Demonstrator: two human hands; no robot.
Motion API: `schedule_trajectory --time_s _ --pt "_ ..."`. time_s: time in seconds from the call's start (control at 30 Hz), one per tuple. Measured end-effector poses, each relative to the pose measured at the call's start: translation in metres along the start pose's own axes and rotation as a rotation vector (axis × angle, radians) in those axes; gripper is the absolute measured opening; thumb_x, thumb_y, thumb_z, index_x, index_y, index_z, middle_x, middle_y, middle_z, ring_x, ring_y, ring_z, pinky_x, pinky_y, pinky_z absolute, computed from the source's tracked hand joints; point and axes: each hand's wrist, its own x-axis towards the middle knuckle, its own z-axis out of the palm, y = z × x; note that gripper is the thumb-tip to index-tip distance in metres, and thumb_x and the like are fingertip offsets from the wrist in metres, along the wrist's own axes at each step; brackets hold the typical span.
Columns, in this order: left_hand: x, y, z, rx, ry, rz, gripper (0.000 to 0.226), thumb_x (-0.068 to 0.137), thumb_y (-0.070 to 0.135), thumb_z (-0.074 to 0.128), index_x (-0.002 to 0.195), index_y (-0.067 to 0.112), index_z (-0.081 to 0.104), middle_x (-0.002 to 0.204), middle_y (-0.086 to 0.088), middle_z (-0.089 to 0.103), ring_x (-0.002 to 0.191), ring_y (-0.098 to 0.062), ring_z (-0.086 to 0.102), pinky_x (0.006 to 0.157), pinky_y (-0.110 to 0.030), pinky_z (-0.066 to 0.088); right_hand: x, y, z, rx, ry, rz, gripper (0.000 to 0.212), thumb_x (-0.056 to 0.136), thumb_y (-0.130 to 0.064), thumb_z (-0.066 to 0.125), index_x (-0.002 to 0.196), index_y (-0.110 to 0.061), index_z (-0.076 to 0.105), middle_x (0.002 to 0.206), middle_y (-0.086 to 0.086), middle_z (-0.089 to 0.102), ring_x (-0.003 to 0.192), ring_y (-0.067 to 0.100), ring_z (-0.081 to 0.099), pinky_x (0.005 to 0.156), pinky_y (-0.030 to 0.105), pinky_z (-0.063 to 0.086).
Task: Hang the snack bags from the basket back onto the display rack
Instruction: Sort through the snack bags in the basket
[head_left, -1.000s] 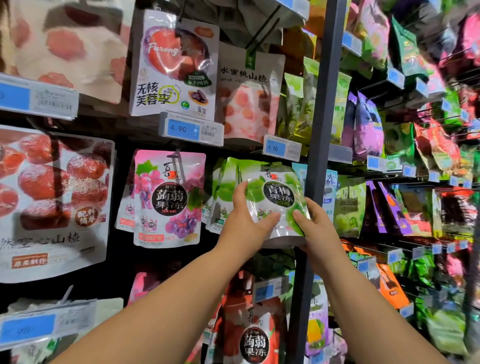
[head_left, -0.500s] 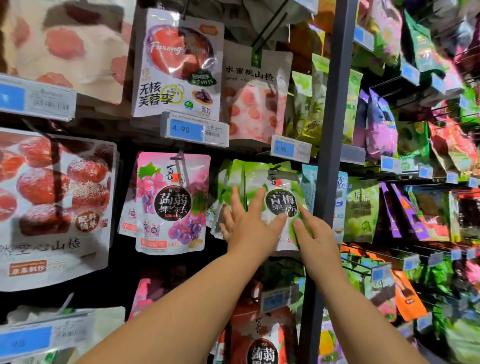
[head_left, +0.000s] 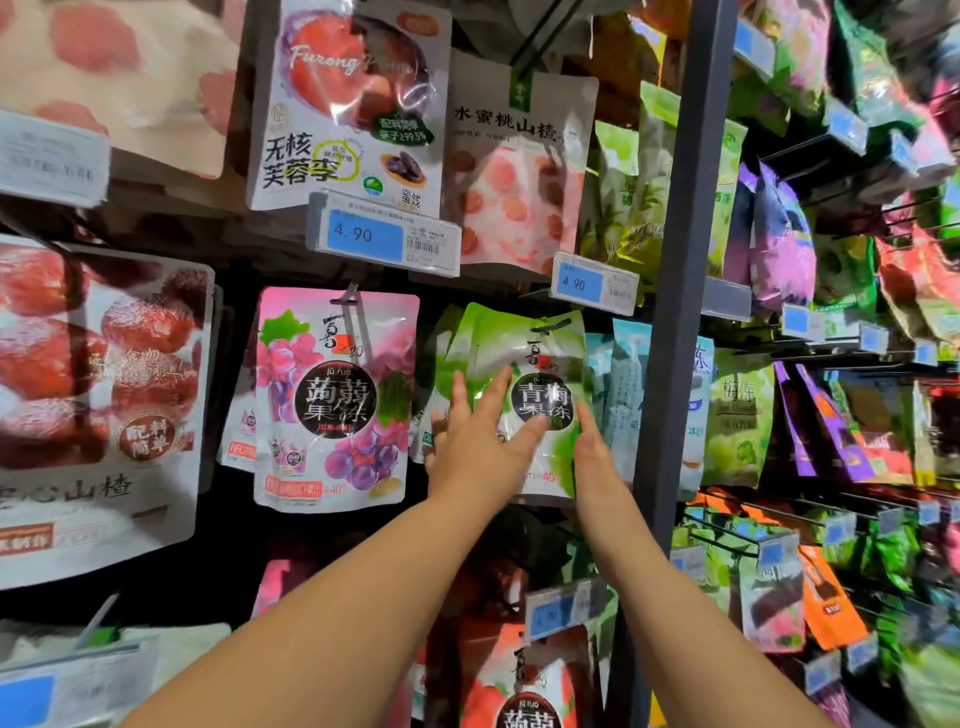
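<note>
Green snack bag (head_left: 545, 343) pressed by left hand (head_left: 478, 452) and right hand (head_left: 592, 457), fingers straight.

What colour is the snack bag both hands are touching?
The snack bag is green and white with a black round label, clearest in the head view.

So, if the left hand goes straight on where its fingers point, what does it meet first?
The green plum jelly bag: the left hand seems to touch its front with spread fingers, though depth is unclear.
</note>
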Motion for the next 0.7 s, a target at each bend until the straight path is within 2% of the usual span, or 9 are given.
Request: schedule_trajectory --time_s 0.07,0.17,0.33,0.43,0.6,0.7 --pt "0.006 -0.004 0.0 -0.006 -0.007 -0.031 0.07 0.091 0.062 0.051 0.149 0.056 0.013 0.164 0.01 -0.016 0.152 -0.033 -0.002 0.117 -0.06 0.019 0.007 0.004 0.004 0.004 -0.004 0.022 0.05 0.101 -0.052 0.017 0.15 -0.05 0.013 0.152 -0.025 0.02 0.139 -0.002 0.016 0.117 0.03 0.017" --pt "0.016 -0.009 0.001 -0.035 -0.005 -0.058 0.069 0.092 0.059 0.053 0.149 0.055 0.014 0.164 0.01 -0.015 0.152 -0.032 -0.008 0.119 -0.057 0.016 0.018 0.009 0.01 0.002 0.0 0.089 0.051 0.101 -0.055 0.015 0.152 -0.048 0.013 0.16 -0.017 0.018 0.148 0.009 0.017 0.121 0.038 0.017" --pt "0.035 -0.025 0.003 -0.061 -0.008 -0.086 0.067 0.092 0.056 0.054 0.148 0.057 0.017 0.164 0.013 -0.014 0.152 -0.025 -0.007 0.12 -0.054 0.016 0.036 0.02 0.018 -0.044 -0.008 0.14 0.057 0.103 -0.052 0.015 0.156 -0.031 0.014 0.163 -0.008 0.018 0.149 0.013 0.016 0.118 0.028 0.013" --pt "0.042 -0.033 0.004 -0.07 -0.016 -0.1 0.066 0.093 0.054 0.055 0.147 0.058 0.018 0.164 0.012 -0.012 0.153 -0.023 0.0 0.12 -0.052 0.018 0.044 0.027 0.024 -0.098 -0.038 0.132 0.057 0.105 -0.046 0.017 0.156 -0.021 0.019 0.162 -0.001 0.022 0.148 0.013 0.019 0.107 0.016 0.014" --pt "0.046 -0.036 0.003 -0.135 -0.014 -0.126 0.065 0.095 0.05 0.055 0.147 0.059 0.017 0.165 0.008 -0.007 0.152 -0.024 0.004 0.121 -0.048 0.018 0.052 0.032 0.03 -0.128 -0.068 0.156 0.066 0.103 -0.052 0.018 0.157 -0.015 0.012 0.165 0.002 0.011 0.151 0.016 0.011 0.117 0.025 0.008" --pt "0.04 -0.035 0.006 -0.169 0.009 -0.097 0.066 0.094 0.05 0.055 0.148 0.057 0.017 0.165 0.009 -0.006 0.152 -0.022 0.005 0.12 -0.045 0.022 0.05 0.032 0.028 -0.1 -0.053 0.142 0.061 0.104 -0.048 0.017 0.157 -0.018 0.013 0.164 0.0 0.016 0.15 0.014 0.014 0.112 0.018 0.011"
